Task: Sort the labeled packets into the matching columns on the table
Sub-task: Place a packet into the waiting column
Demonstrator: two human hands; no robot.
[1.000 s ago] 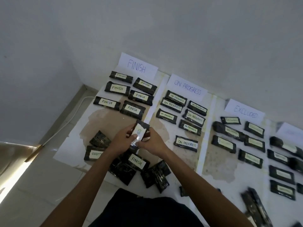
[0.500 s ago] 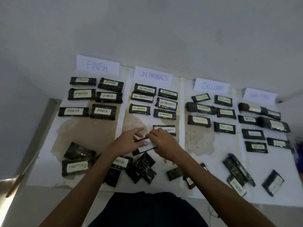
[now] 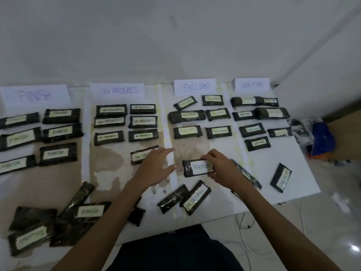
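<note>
My right hand (image 3: 220, 169) grips a black packet labelled WAITING (image 3: 196, 168) by its right end, above the lower part of the EXCLUDED column. My left hand (image 3: 156, 167) hovers just left of it with fingers spread, holding nothing. Four paper headings stand along the wall: FINISH (image 3: 36, 94), ON PROGRESS (image 3: 118, 91), EXCLUDED (image 3: 195, 87), WAITING (image 3: 252, 86). Rows of labelled black packets lie under each. Unsorted packets lie near the front edge: a FINISH packet (image 3: 89, 211), an ON PROGRESS packet (image 3: 195, 197), and a pile at the front left (image 3: 31, 231).
A lone packet (image 3: 281, 178) lies tilted at the table's right front. Another packet (image 3: 246, 173) is partly hidden under my right wrist. Blue and dark items (image 3: 320, 137) sit on the floor to the right. White cables (image 3: 244, 225) trail below the table edge.
The view swung right. The packet went from both hands to my right hand alone and moved right, out of the ON PROGRESS column. My left hand let go and opened.
</note>
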